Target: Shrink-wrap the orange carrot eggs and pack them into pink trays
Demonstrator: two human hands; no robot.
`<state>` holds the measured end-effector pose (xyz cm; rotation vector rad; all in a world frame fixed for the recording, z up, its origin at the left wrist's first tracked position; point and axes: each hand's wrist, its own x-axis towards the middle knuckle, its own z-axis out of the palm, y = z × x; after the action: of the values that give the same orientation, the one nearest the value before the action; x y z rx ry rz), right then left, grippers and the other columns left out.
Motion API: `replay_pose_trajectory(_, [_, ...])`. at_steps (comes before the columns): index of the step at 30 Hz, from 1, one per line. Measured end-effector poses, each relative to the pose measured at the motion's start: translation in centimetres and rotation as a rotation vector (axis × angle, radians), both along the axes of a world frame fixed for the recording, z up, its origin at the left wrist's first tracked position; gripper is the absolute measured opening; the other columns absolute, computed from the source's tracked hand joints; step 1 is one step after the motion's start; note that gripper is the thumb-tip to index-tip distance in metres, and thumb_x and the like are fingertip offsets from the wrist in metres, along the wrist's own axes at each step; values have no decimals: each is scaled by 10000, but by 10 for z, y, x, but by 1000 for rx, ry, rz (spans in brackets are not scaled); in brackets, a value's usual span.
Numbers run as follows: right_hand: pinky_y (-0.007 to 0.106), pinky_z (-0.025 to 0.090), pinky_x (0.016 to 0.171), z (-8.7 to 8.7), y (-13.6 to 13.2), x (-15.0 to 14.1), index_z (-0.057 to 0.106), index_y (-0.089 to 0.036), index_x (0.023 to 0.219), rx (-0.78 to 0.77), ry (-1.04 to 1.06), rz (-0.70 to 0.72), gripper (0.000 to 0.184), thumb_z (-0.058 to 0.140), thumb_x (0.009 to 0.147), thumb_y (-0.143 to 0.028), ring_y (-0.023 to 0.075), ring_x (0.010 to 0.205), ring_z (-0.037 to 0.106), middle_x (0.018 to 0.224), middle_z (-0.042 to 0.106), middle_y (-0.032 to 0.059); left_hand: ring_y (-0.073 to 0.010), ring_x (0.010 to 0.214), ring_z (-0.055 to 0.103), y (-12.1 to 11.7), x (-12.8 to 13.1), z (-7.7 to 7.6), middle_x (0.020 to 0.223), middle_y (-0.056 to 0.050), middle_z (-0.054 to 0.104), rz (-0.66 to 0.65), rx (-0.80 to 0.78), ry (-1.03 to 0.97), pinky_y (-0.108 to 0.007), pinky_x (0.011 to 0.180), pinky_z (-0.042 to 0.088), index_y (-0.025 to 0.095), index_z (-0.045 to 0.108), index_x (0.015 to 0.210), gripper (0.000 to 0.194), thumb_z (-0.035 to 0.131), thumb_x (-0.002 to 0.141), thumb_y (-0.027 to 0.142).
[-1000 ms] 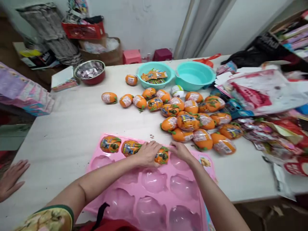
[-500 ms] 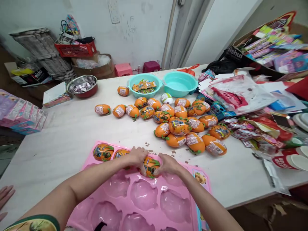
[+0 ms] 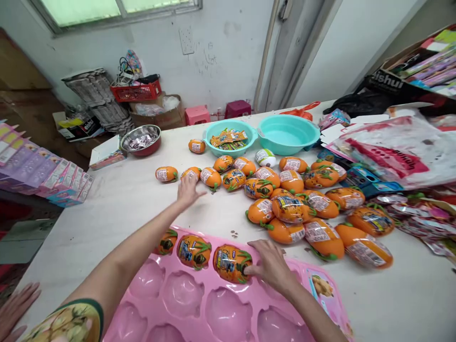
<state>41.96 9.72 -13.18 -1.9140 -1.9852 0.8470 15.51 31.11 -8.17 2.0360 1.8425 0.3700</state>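
My left hand (image 3: 188, 191) reaches over the table, fingertips over an orange egg-shaped toy (image 3: 194, 171) in printed clear wrap; its thumb sticks out to the side, and whether it touches the toy is unclear. My right hand (image 3: 272, 266) lies at the far edge of a pink moulded tray (image 3: 204, 290), fingers spread. The right thumb rests on an orange egg toy (image 3: 230, 262) with green leaf parts, seated in a tray hollow. Two more egg toys, a middle one (image 3: 194, 251) and a left one (image 3: 166, 243) partly behind my left forearm, sit in the same row.
Several loose orange eggs (image 3: 290, 209) and one white-green egg (image 3: 265, 157) lie beyond the tray. Behind stand two turquoise basins, one with packets (image 3: 231, 153), one bare (image 3: 288, 135), and a metal bowl (image 3: 142, 151). Another person's hand (image 3: 17, 306) rests at lower left.
My left hand has let go of the egg toy in the tray and moved forward and left to a loose one. The right hand stays by the seated toy, its grip loosened. The view has shifted.
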Motion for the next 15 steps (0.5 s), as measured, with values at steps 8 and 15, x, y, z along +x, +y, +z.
replay_pose_trajectory(8, [561,475,1003,-4,-33,10,664,-314,1070,309,359,-443,362,689,783,-533,355,1111,606,1123,684,60,-371,1153,572,51,-50,6,1316,-226,525,237,-149,-285,-527,931,460,83,390,1376,747,661,821,503])
replay_pose_trajectory(15, [499,530,965,51,-9,-68,566,-285,1224,-70,1498,-734,636,809,679,-505,300,1134,633,1275,633,75,-241,641,675,-114,-12,18,880,-115,716,-239,-959,-991,-358,577,528,158,605,1233,662,541,813,666])
